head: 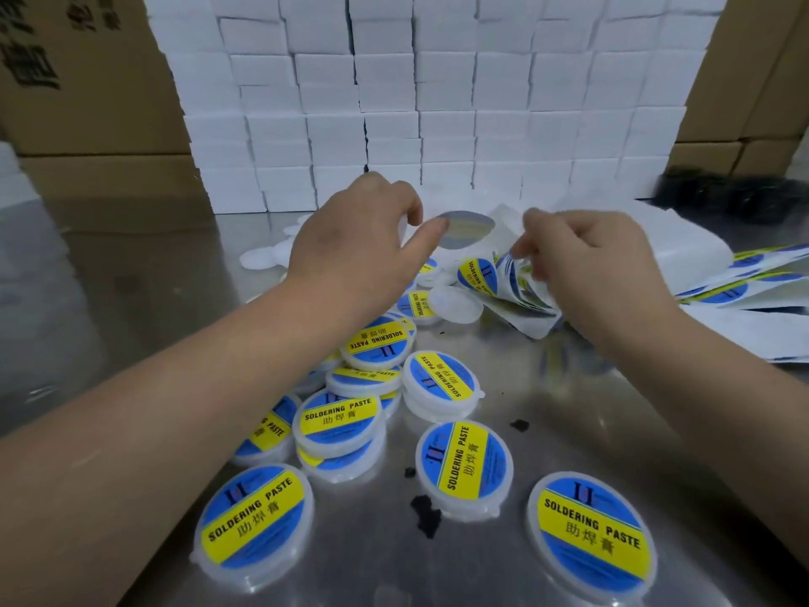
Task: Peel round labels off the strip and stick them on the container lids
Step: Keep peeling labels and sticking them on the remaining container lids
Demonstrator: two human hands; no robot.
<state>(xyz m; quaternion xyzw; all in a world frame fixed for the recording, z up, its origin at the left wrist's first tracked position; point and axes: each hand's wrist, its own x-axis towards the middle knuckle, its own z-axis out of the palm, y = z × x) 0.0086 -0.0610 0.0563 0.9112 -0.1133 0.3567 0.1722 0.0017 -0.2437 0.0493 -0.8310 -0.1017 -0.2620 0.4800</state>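
Observation:
My left hand [354, 238] pinches a round peeled label [468, 230] by its edge, and I see its pale sticky back. To its right, my right hand [586, 260] pinches the curled end of the label strip [503, 286], which carries blue and yellow round labels. A bare white lid [455, 303] lies just below the held label. Several labelled white containers [464, 466] marked SOLDERING PASTE are heaped and scattered on the metal table [525, 387] under my left forearm.
A wall of stacked white boxes [437, 102] stands behind the hands, with brown cartons [87, 81] at both sides. More label strips [744, 282] trail off to the right. Small black crumbs [427, 512] lie among the front containers.

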